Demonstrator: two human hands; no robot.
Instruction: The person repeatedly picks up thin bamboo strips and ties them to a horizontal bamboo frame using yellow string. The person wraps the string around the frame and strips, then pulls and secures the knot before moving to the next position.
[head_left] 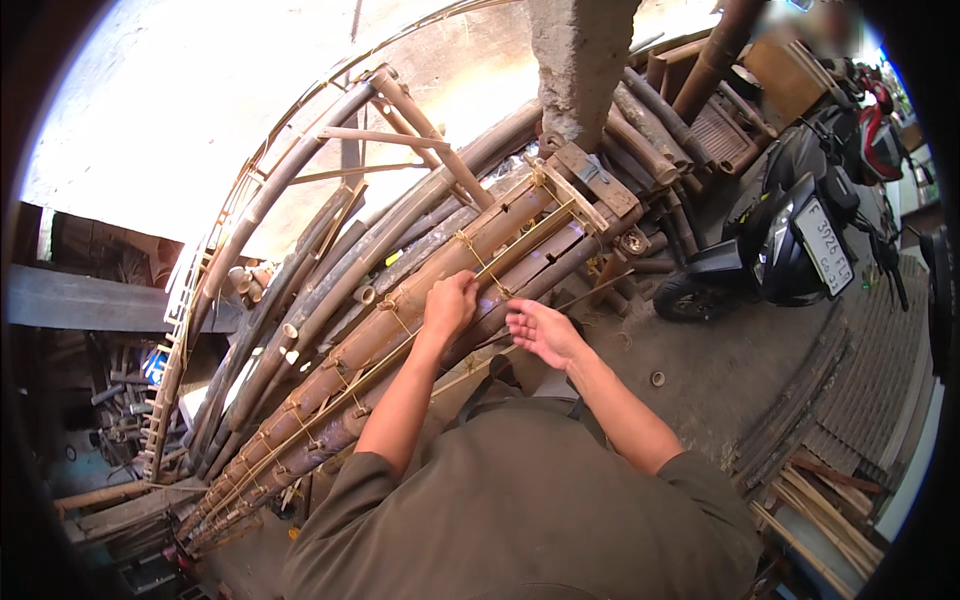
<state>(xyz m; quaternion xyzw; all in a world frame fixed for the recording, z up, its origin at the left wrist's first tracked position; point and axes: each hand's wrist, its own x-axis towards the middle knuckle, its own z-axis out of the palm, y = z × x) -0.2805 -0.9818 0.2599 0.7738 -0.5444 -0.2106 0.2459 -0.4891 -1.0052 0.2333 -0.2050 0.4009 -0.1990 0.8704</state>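
Two long brown bamboo poles (pixel 415 288) lie side by side across the space before me, slanting from lower left to upper right. Thin yellow cord (pixel 467 243) loops around them at intervals, and a slim bamboo strip (pixel 522 240) runs along between them. My left hand (pixel 452 303) is closed in a pinch over the poles; what its fingers hold, if anything, is hidden. Just right of it, my right hand (pixel 545 335) has its palm turned up and its fingers apart, close to a cord loop (pixel 500 284) on the nearer pole.
A wooden block support (pixel 592 185) carries the poles' far right end, beside a concrete post (pixel 580 75). Beyond lie stacked bamboo poles (pixel 420 205) and a bamboo frame (pixel 385 130). A black motorbike (pixel 800 240) stands at right, with corrugated sheets (pixel 870 375) nearby.
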